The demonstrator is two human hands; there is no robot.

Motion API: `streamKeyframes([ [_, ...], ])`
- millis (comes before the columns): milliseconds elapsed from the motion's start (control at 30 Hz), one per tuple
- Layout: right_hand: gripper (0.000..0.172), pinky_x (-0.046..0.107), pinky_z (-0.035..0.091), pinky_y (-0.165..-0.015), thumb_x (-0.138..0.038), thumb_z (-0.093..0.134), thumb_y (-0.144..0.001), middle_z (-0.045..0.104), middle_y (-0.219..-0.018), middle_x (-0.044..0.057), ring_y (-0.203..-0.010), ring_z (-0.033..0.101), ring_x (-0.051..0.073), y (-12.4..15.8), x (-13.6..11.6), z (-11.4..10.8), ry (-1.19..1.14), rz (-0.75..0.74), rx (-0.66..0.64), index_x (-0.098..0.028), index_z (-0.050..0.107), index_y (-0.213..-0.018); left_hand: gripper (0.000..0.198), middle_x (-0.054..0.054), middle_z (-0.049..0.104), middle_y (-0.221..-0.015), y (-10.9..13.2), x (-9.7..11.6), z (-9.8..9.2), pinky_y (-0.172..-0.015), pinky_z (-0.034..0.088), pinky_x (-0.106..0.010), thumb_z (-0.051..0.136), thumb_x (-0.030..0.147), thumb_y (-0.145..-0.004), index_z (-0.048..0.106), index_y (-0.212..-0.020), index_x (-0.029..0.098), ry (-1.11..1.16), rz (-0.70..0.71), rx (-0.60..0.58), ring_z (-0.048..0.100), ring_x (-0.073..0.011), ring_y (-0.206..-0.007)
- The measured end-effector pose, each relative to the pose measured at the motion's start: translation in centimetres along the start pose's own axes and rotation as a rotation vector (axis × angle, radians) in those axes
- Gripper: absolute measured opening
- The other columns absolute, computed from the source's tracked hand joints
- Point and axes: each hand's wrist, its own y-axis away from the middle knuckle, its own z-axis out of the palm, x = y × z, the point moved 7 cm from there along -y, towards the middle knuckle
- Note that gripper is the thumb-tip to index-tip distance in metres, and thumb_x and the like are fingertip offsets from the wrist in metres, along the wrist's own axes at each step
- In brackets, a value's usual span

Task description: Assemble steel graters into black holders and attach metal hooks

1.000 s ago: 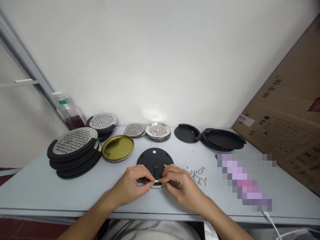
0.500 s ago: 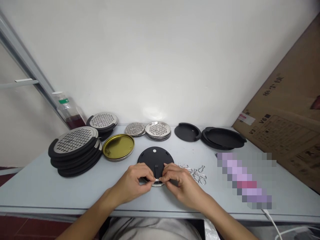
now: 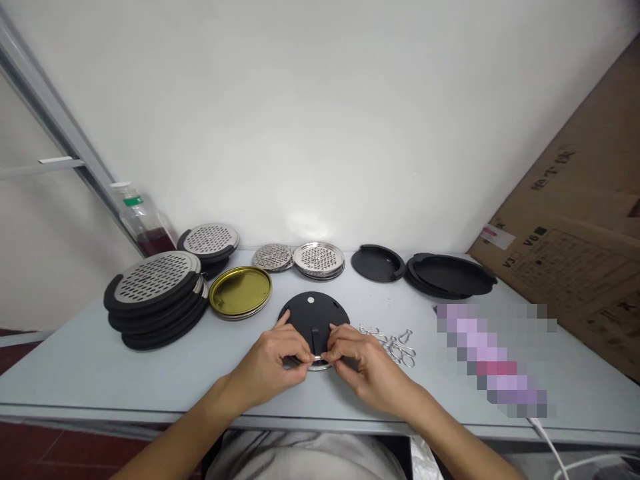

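Observation:
A black round disc (image 3: 306, 320) with a pale dot and a central tab lies on the table in front of me, a silver rim showing under its near edge. My left hand (image 3: 280, 357) and my right hand (image 3: 359, 360) are closed at that near edge, each pinching one end of a short silver wire clip (image 3: 317, 359). One left finger points up along the disc's side. Most of the clip is hidden by fingertips. Beside my right hand lie several loose wire clips (image 3: 400, 350).
At left are a stack of black-rimmed grater discs (image 3: 157, 283), a second stack (image 3: 209, 241), gold lids (image 3: 241, 291) and a bottle (image 3: 145, 223). Behind are metal grater plates (image 3: 319, 260) and black holders (image 3: 377, 263), (image 3: 450, 275). At right are a pixelated purple item (image 3: 490, 353) and a carton (image 3: 565, 233).
A left finger has lifted away from the disc's side. Both hands keep their pinch at the near edge. The whole view has shifted slightly.

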Motion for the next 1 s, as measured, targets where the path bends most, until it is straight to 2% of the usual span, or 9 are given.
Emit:
streamKeyframes([
  [200, 0.022, 0.05, 0.041, -0.112, -0.001, 0.055, -0.083, 0.065, -0.081, 0.001, -0.081, 0.063, 0.017, -0.1, 0.1, -0.2, -0.006, 0.02, -0.023, -0.022, 0.063, -0.081, 0.017, 0.002, 0.075, -0.079, 0.2, 0.0, 0.2, -0.117, 0.031, -0.049, 0.063, 0.007, -0.083, 0.068, -0.074, 0.021, -0.006, 0.013, -0.02, 0.068, -0.0124, -0.074],
  [333, 0.021, 0.048, 0.042, -0.111, -0.001, 0.057, -0.081, 0.063, -0.082, 0.0, -0.078, 0.064, 0.015, -0.1, 0.4, -0.4, -0.028, 0.052, -0.021, -0.022, 0.062, -0.079, 0.017, 0.001, 0.075, -0.081, 0.3, 0.0, 0.2, -0.118, 0.026, -0.052, 0.063, 0.007, -0.086, 0.069, -0.078, 0.021, -0.024, 0.048, -0.016, 0.069, -0.013, -0.076],
  [500, 0.02, 0.046, 0.043, -0.111, -0.002, 0.059, -0.081, 0.063, -0.083, -0.001, -0.077, 0.065, 0.015, -0.1, 0.7, -0.4, -0.059, 0.074, -0.027, -0.022, 0.063, -0.079, 0.017, 0.0, 0.075, -0.081, 0.3, 0.1, 0.3, -0.117, 0.029, -0.052, 0.062, 0.009, -0.087, 0.07, -0.079, 0.021, -0.028, 0.06, -0.021, 0.069, -0.0135, -0.077],
  [667, 0.02, 0.047, 0.041, -0.112, -0.002, 0.058, -0.082, 0.062, -0.08, -0.001, -0.073, 0.063, 0.014, -0.1, 0.5, -0.4, -0.044, 0.064, -0.016, -0.022, 0.061, -0.079, 0.016, 0.001, 0.073, -0.081, 0.1, 0.2, 0.2, -0.119, 0.023, -0.053, 0.058, 0.01, -0.09, 0.066, -0.081, 0.02, -0.058, 0.023, -0.046, 0.067, -0.0126, -0.078],
  [833, 0.022, 0.046, 0.045, -0.106, -0.001, 0.056, -0.083, 0.061, -0.083, 0.001, -0.078, 0.062, 0.016, -0.5, 0.3, 0.5, 0.017, 0.037, 0.025, -0.022, 0.061, -0.083, 0.013, 0.0, 0.072, -0.084, -0.1, -0.5, -0.7, -0.119, 0.025, -0.053, 0.061, 0.01, -0.089, 0.067, -0.085, 0.021, -0.05, 0.027, -0.057, 0.067, -0.0139, -0.082],
  [1000, 0.021, 0.041, 0.051, -0.095, -0.001, 0.056, -0.083, 0.059, -0.084, 0.003, -0.082, 0.062, 0.018, -1.1, 0.2, 1.3, 0.073, 0.02, 0.092, -0.02, 0.064, -0.086, 0.014, -0.002, 0.073, -0.089, 0.0, -1.1, -1.6, -0.117, 0.029, -0.051, 0.061, 0.009, -0.087, 0.067, -0.085, 0.021, -0.029, 0.024, -0.003, 0.067, -0.0163, -0.091],
])
